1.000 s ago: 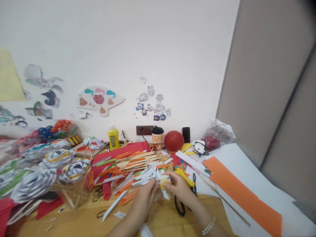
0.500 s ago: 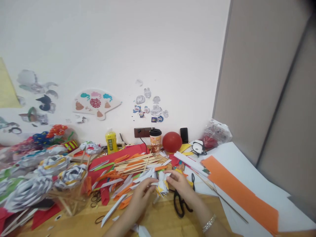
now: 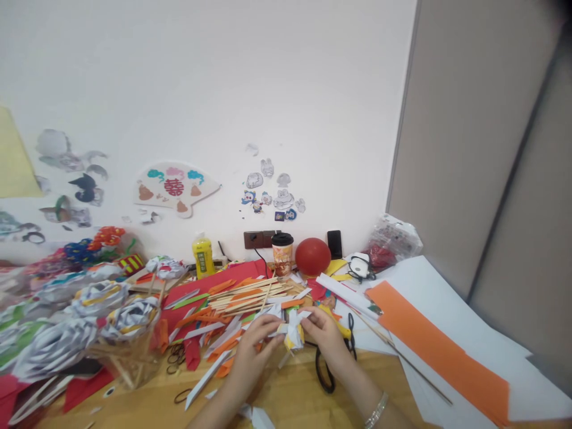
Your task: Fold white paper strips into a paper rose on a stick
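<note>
Between my two hands is a folded white and yellow paper piece (image 3: 295, 332), held just above the wooden table. My left hand (image 3: 263, 342) pinches its left side between thumb and fingers. On the opposite side, my right hand (image 3: 322, 333) grips a white paper end with closed fingertips. Black-handled scissors (image 3: 325, 372) lie under and beside my right hand, partly hidden by it. Loose white and orange paper strips (image 3: 218, 333) are heaped just left of and behind my left hand.
Thin wooden sticks (image 3: 248, 296) lie on red paper behind my hands. A paper cup (image 3: 282, 256), a red balloon (image 3: 313, 257) and a yellow bottle (image 3: 204, 256) stand near the wall. Orange paper (image 3: 442, 351) lies right; woven paper flowers (image 3: 58, 345) fill the left.
My left hand has shifted its grip slightly on the paper piece, its thumb now lower. The paper has turned a little between my hands. The view has shifted slightly.
</note>
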`<state>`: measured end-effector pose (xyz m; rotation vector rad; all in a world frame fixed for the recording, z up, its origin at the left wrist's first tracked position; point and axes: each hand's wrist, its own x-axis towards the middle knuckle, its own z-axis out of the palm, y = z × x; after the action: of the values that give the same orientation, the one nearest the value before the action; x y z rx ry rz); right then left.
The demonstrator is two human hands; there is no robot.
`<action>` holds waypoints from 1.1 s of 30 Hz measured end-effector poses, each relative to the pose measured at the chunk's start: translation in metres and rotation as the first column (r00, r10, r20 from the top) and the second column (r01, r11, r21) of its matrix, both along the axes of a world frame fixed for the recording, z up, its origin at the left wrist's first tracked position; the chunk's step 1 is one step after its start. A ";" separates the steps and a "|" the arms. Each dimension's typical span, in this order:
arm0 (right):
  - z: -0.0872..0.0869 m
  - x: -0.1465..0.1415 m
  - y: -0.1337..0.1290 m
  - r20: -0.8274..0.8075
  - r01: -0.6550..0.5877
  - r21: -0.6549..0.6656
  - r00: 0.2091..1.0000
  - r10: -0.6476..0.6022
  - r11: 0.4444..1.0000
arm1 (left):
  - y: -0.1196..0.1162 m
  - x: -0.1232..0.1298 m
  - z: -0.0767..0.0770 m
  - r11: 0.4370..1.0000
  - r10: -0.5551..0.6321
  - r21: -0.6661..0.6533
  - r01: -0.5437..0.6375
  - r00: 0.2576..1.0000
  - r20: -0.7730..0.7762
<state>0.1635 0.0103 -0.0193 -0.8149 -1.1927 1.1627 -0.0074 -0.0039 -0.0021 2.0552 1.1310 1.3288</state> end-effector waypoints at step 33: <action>0.010 -0.008 -0.022 0.581 0.013 0.379 0.775 -0.248 0.925 | -0.006 0.007 -0.003 0.985 0.008 0.171 0.031 0.975 -0.220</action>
<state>0.1557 -0.0112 -0.0093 -1.0169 -1.7962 0.5206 -0.0007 -0.0097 -0.0046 2.3811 1.1256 1.2572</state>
